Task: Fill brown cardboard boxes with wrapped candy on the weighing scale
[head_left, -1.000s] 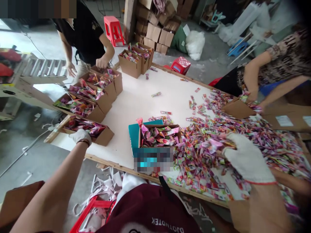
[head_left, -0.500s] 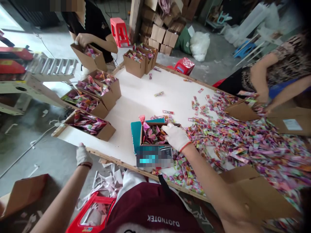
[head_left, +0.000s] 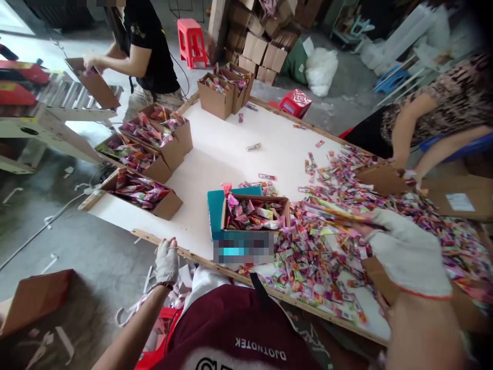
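My right hand (head_left: pixel 408 249), in a white glove with bare fingertips, is over the heap of small wrapped sweets (head_left: pixel 319 262) on the right. Its fingers are closed on a few long candy packets (head_left: pixel 333 211), blurred by motion. My left hand (head_left: pixel 167 262), gloved too, is at the table's near edge with its fingers loosely stretched and nothing in them. Between the hands, an open carton (head_left: pixel 256 229) filled with sweets sits on a teal scale (head_left: pixel 215 213), whose display is blurred out. One pink packet (head_left: pixel 226 189) sticks up at the carton's corner.
Filled cartons stand along the table's left side (head_left: pixel 169 203) and far corner (head_left: pixel 215 103). A co-worker (head_left: pixel 142 56) at the left holds a carton by a roller conveyor (head_left: pixel 69 95). Another person (head_left: pixel 419 110) handles sweets at the right. A red stool (head_left: pixel 157 334) stands beside me.
My right hand has left the carton on the scale and moved right over the heap, now with packets. My left hand has come closer to me. The left co-worker has carried a carton to the conveyor.
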Demonstrator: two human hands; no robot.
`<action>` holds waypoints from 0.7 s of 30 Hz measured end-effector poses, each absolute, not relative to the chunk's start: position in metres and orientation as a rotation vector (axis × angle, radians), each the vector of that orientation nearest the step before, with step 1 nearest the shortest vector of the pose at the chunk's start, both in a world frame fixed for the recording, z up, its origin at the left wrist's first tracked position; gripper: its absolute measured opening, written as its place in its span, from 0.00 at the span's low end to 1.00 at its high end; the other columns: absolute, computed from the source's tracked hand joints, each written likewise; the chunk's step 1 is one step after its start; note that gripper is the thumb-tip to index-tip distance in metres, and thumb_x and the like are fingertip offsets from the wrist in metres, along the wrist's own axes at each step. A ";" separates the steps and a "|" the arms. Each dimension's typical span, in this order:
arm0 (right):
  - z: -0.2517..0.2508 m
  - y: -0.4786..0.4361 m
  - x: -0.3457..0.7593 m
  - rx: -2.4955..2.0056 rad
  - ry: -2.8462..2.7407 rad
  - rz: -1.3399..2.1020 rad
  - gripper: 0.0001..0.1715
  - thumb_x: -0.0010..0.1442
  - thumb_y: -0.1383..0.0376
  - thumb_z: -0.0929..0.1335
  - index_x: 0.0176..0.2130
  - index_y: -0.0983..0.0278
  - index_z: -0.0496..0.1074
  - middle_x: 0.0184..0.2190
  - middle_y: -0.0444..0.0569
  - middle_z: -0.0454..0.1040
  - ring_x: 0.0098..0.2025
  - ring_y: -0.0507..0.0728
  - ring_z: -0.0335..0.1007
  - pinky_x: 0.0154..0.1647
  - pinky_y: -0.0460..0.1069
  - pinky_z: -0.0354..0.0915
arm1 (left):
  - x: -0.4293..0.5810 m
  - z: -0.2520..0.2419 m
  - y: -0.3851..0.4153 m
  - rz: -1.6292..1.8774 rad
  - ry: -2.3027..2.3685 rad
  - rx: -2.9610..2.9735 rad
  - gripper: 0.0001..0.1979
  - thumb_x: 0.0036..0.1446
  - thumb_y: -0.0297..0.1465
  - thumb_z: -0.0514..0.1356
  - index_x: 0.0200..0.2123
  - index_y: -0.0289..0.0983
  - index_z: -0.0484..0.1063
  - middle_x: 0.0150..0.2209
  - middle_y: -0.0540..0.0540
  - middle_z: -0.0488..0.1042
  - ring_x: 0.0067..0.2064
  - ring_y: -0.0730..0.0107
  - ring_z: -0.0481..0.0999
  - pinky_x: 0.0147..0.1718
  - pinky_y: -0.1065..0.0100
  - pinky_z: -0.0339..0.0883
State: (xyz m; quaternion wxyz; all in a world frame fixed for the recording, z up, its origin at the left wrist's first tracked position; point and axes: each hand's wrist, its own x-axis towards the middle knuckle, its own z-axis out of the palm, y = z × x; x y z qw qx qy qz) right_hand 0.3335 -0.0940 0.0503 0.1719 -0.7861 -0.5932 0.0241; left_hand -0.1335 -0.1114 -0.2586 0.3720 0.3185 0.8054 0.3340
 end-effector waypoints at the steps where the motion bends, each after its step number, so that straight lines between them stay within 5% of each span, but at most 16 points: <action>1: 0.051 -0.103 0.347 -2.293 -1.686 0.019 0.05 0.60 0.59 0.67 0.37 0.48 0.73 0.33 0.46 0.77 0.38 0.66 0.75 0.38 0.61 0.69 | -0.128 -0.257 -0.106 0.864 2.045 0.819 0.15 0.61 0.42 0.54 0.41 0.39 0.73 0.54 0.41 0.72 0.65 0.54 0.64 0.68 0.59 0.51; 5: 0.029 -0.121 0.386 -2.473 -1.834 0.045 0.06 0.57 0.62 0.67 0.37 0.52 0.73 0.39 0.56 0.77 0.43 0.71 0.76 0.40 0.64 0.69 | -0.114 -0.248 -0.089 0.873 1.969 0.814 0.17 0.62 0.42 0.55 0.44 0.38 0.76 0.60 0.40 0.69 0.60 0.55 0.70 0.65 0.58 0.58; 8: 0.010 -0.116 0.378 -2.522 -1.871 0.172 0.16 0.58 0.59 0.68 0.46 0.56 0.74 0.48 0.62 0.77 0.51 0.73 0.75 0.46 0.65 0.69 | -0.111 -0.237 -0.081 0.877 1.925 0.800 0.17 0.62 0.42 0.56 0.45 0.38 0.77 0.60 0.41 0.70 0.51 0.59 0.75 0.61 0.58 0.64; 13: 0.006 -0.080 0.307 -2.207 -2.040 0.387 0.16 0.65 0.59 0.63 0.49 0.59 0.73 0.48 0.52 0.79 0.50 0.63 0.76 0.52 0.58 0.69 | -0.106 -0.220 -0.067 0.923 1.867 0.789 0.20 0.62 0.42 0.57 0.49 0.36 0.76 0.60 0.39 0.71 0.49 0.60 0.75 0.58 0.57 0.66; 21: 0.014 -0.036 0.236 -1.840 -2.178 0.467 0.14 0.65 0.63 0.64 0.47 0.60 0.76 0.46 0.50 0.79 0.48 0.59 0.75 0.52 0.52 0.68 | -0.069 -0.166 0.011 1.148 1.563 0.974 0.26 0.60 0.47 0.59 0.53 0.34 0.75 0.52 0.37 0.76 0.53 0.58 0.75 0.53 0.61 0.69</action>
